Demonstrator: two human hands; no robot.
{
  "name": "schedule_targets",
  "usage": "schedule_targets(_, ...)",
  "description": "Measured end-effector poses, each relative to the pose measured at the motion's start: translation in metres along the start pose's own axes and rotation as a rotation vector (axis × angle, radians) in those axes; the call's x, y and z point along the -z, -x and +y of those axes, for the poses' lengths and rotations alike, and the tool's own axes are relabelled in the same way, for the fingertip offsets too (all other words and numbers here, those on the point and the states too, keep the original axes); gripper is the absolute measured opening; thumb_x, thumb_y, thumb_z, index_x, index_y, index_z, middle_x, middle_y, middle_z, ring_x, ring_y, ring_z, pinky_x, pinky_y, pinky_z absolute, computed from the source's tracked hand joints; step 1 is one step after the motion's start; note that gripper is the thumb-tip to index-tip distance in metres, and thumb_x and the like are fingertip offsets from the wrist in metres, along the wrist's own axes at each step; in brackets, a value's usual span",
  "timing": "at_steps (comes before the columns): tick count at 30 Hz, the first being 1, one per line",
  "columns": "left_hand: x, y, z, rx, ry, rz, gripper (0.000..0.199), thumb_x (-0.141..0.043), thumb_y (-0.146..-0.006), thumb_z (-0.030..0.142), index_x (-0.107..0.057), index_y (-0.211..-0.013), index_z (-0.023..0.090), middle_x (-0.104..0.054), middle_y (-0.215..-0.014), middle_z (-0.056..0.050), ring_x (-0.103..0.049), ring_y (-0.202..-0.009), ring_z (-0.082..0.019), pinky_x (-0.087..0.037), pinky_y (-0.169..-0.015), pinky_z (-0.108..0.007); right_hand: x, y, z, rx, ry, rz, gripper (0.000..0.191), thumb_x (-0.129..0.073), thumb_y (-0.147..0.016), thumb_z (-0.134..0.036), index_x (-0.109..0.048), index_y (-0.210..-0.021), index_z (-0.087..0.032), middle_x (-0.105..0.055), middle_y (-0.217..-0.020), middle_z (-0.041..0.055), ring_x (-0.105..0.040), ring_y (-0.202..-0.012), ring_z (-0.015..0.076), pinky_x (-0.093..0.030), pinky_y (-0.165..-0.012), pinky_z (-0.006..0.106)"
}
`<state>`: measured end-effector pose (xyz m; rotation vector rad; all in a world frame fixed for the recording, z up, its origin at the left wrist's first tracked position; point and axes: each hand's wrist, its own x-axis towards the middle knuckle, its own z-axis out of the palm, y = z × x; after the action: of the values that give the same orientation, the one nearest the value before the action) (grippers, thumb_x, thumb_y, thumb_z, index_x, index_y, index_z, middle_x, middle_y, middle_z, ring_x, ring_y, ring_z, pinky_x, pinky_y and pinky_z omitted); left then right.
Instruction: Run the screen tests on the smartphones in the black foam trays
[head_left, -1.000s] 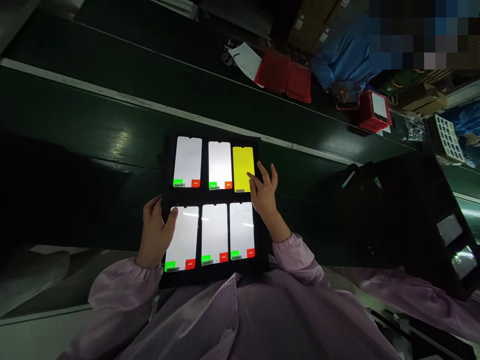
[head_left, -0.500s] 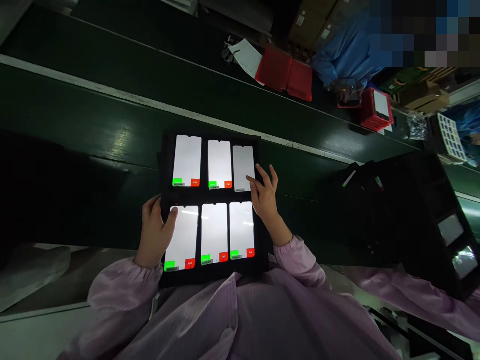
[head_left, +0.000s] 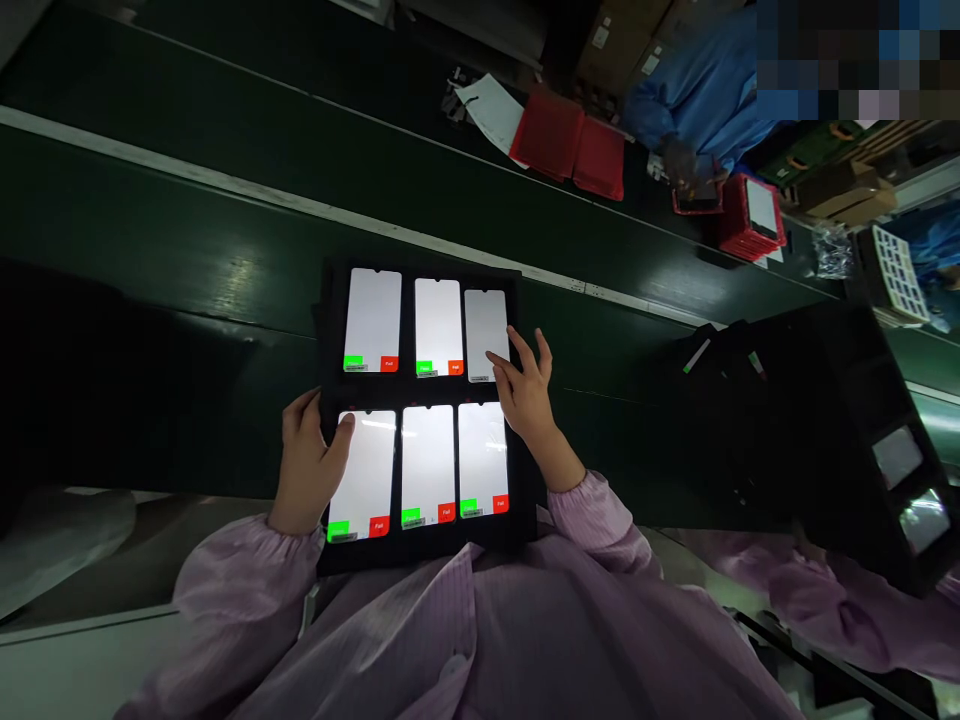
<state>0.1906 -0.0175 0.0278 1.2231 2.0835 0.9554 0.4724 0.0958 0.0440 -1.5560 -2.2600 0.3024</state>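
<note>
A black tray (head_left: 409, 392) holds two rows of phones with lit white screens. Most screens carry a green and a red box at the bottom. The upper right phone (head_left: 485, 325) looks greyer and shows no such boxes. My left hand (head_left: 309, 462) grips the tray's left edge, its thumb over the top of the lower left phone (head_left: 364, 465). At the right edge, my right hand (head_left: 526, 395) has its fingers spread, one fingertip over the lower part of the greyer screen. Whether that fingertip touches the glass cannot be told.
Beyond a pale rail (head_left: 300, 207) lie red trays (head_left: 551, 135) and a red stack (head_left: 742, 230). A person in blue (head_left: 697, 95) is at the back right. Another black tray (head_left: 840, 400) with phones stands at the right, near a pink sleeve (head_left: 840, 610).
My right hand has shifted slightly left over the greyer screen. My left hand keeps its place on the tray. The pink sleeve at the right has moved a little.
</note>
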Motion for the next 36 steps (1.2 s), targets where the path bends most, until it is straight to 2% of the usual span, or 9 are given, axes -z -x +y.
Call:
schedule_targets(3,0.0,0.0,0.0,0.005,0.0,0.011,0.054,-0.055,-0.095,0.053,-0.065,-0.134,0.016,-0.056,-0.14,-0.021,-0.045,-0.152,-0.039,-0.026,-0.137,-0.056,-0.001,0.001,-0.001,-0.012,0.004,-0.006,0.043,-0.042,-0.113,-0.032,-0.083,-0.126,-0.028,-0.057,-0.167,0.0046,-0.026,-0.168,0.0402,-0.032,-0.132,0.074)
schedule_targets(9,0.0,-0.001,0.001,0.004,-0.035,0.0,0.056,-0.052,-0.095,0.054,-0.063,-0.134,0.016,-0.057,-0.14,-0.021,-0.047,-0.15,-0.038,-0.028,-0.136,-0.054,0.002,0.003,0.004,-0.008,0.011,-0.012,0.04,-0.046,-0.112,-0.028,-0.081,-0.132,-0.028,-0.056,-0.167,0.0057,-0.024,-0.169,0.0389,-0.03,-0.134,0.07)
schedule_targets(13,0.0,-0.001,0.005,0.022,-0.058,-0.012,0.059,-0.049,-0.094,0.054,-0.062,-0.135,0.013,-0.056,-0.142,-0.024,-0.045,-0.151,-0.04,-0.032,-0.134,-0.056,0.002,0.005,0.002,0.06,-0.026,-0.022,0.036,-0.052,-0.11,-0.028,-0.083,-0.127,-0.029,-0.056,-0.168,0.0046,-0.019,-0.171,0.0383,-0.029,-0.134,0.07)
schedule_targets(17,0.001,-0.001,0.008,0.018,-0.058,-0.003,0.059,-0.05,-0.092,0.054,-0.063,-0.133,0.014,-0.057,-0.14,-0.024,-0.047,-0.149,-0.039,-0.031,-0.135,-0.055,0.0,0.007,-0.002,0.133,-0.037,-0.032,0.033,-0.053,-0.11,-0.03,-0.085,-0.116,-0.03,-0.057,-0.166,0.0025,-0.022,-0.17,0.0385,-0.031,-0.132,0.073)
schedule_targets(27,0.0,-0.001,0.006,0.007,-0.078,0.005,0.057,-0.049,-0.092,0.052,-0.063,-0.132,0.014,-0.058,-0.14,-0.024,-0.049,-0.149,-0.039,-0.031,-0.134,-0.056,0.0,0.007,0.015,0.018,-0.147,0.137,0.039,-0.047,-0.111,-0.028,-0.086,-0.112,-0.027,-0.065,-0.157,0.0068,-0.032,-0.165,0.0335,-0.036,-0.133,0.065)
schedule_targets(32,0.003,0.001,0.007,0.008,-0.088,-0.008,0.06,-0.049,-0.092,0.052,-0.063,-0.134,0.011,-0.057,-0.14,-0.025,-0.048,-0.15,-0.039,-0.031,-0.135,-0.055,-0.003,0.009,0.014,0.03,-0.159,0.124,0.038,-0.048,-0.11,-0.027,-0.086,-0.114,-0.028,-0.065,-0.157,0.0058,-0.032,-0.165,0.0333,-0.035,-0.134,0.064)
schedule_targets(36,0.003,0.001,0.006,0.013,-0.103,-0.016,0.058,-0.048,-0.094,0.052,-0.063,-0.135,0.014,-0.058,-0.141,-0.022,-0.047,-0.15,-0.038,-0.033,-0.134,-0.054,-0.005,0.009,0.012,0.036,-0.152,0.105,0.036,-0.051,-0.109,-0.026,-0.087,-0.113,-0.029,-0.064,-0.158,0.0042,-0.031,-0.165,0.0342,-0.034,-0.134,0.064)
